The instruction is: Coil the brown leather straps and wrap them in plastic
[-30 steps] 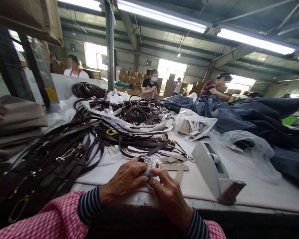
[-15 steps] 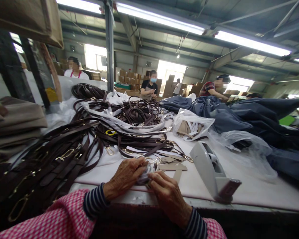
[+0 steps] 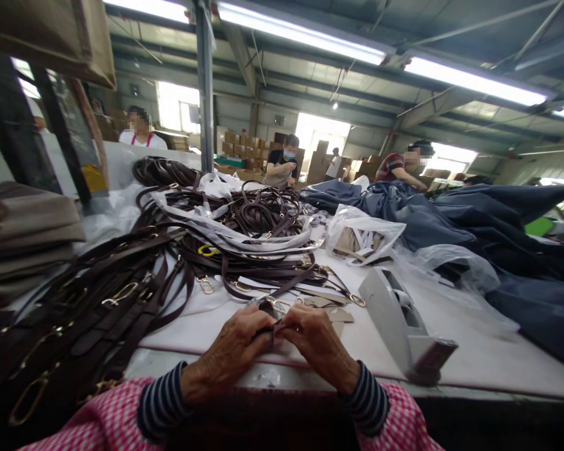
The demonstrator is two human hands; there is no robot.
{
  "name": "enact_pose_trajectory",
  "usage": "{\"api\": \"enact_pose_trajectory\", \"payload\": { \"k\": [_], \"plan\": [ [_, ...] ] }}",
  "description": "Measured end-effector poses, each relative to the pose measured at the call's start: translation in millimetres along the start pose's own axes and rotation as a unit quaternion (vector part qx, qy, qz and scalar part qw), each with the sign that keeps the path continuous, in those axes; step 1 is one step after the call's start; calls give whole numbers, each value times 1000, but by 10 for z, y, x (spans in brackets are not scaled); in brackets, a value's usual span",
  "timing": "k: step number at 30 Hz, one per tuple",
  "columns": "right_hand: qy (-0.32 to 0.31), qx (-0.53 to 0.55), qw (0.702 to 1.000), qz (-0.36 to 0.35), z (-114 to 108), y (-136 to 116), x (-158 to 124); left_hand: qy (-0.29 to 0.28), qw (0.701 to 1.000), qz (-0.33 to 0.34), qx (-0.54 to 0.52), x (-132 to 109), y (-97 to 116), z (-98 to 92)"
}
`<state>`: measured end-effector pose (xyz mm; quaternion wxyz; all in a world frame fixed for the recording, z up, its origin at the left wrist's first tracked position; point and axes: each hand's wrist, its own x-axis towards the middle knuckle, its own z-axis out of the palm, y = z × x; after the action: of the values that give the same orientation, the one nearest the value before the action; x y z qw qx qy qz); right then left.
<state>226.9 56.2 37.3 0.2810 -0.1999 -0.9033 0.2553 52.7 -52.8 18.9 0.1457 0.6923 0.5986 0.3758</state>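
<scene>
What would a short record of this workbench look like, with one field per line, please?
Left hand: the hand pinches a dark strip at the table's near edge
Right hand: this hand grips the same strip, fingertips close to the left's
Left side: heaped dark straps with gold-coloured clips
Right of hands: grey tape dispenser
Farther back: clear plastic bag holding beige strips
Far right: bunched navy fabric
Background: several co-workers, one in a striped shirt
Unclear: strip's exact shape, partly hidden by fingers
</scene>
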Motion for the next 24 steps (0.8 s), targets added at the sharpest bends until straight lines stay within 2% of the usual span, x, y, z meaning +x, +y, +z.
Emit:
{"api": "enact_pose_trajectory", "payload": {
  "k": [3,5,10,16,21,24],
  "plan": [
    [-4,61,998,34,-3,-24,36,18,1000,-2,4,-29,-26,41],
    [-30,75,997,22,-37,-67,61,43,999,-8,-18,-42,-57,79],
    [-60,-5,998,-24,-130,-176,145,76,996,-21,-52,-90,-92,105],
    [-61,-26,997,-41,-102,-172,201,73,996,-44,28,-78,5,36],
    [-22,-22,998,-57,-86,-142,199,65,985,2,159,0,37,-8],
    [33,11,998,-59,-171,-166,222,67,982,50,167,97,86,-125]
  ]
}}
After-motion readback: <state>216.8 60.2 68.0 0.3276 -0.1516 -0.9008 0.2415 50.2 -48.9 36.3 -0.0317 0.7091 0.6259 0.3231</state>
